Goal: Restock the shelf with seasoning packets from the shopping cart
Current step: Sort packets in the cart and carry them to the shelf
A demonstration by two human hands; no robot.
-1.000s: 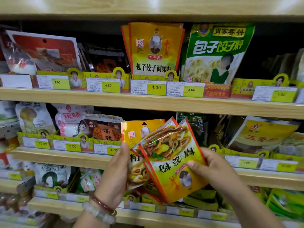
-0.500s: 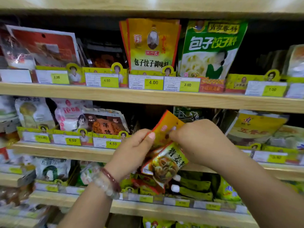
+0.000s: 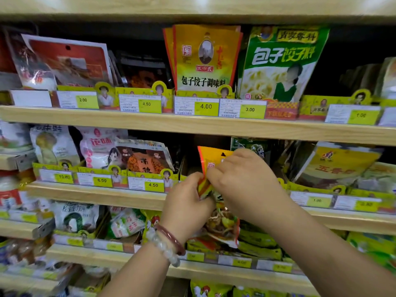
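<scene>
Yellow and red-edged, the seasoning packets stood bunched between the two hands at the front lip of the middle shelf, their top corner poking up above the knuckles and their lower ends hanging down below the palms, in front of the shelf beneath. The left hand had its fingers and thumb curled round the left edge of the bunch, pinching it from the side; a dark red bangle and a pale bead bracelet sat on that wrist. The right hand lay over the packets from the other side, fingers bent down onto their faces and gripping them (its fingertips were hidden against the foil, so how many packets it held I could not tell). The two hands nearly touched. Just left of the left hand sat a 4.50 price tag; above both hands, on the upper shelf, stood a tall yellow pouch beside a green one.
</scene>
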